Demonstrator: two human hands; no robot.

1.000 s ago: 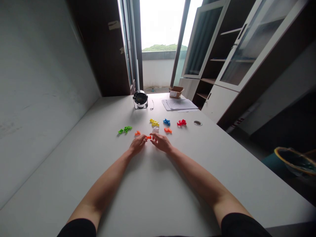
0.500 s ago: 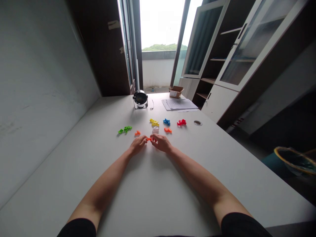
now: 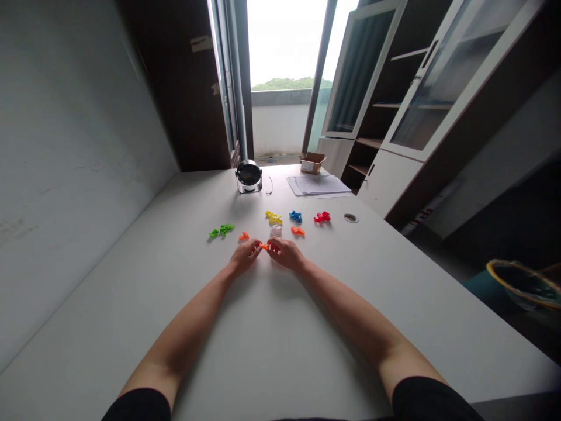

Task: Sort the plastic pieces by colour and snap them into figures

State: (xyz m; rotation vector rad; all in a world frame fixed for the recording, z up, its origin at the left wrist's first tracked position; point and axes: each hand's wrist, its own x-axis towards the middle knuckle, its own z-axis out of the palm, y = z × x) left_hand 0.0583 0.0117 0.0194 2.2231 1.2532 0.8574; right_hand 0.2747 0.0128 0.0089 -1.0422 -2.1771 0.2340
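Between my fingertips is a small orange plastic piece, too small to make out its exact kind. My left hand pinches its left end, and my right hand grips it from the right. Just beyond my right hand lies a whitish piece. One loose orange piece rests by my left hand, another orange piece past my right. Green pieces lie to the left. Farther back are yellow pieces, blue pieces and red pieces.
A round black and silver device stands at the back of the white table, with a short cord beside it. Papers and an open cardboard box are at the back right. A cable hole pierces the tabletop.
The orange piece between my fingers has turned slightly and shows a different side. Both hands stay in nearly the same place, and the loose pieces have not moved.
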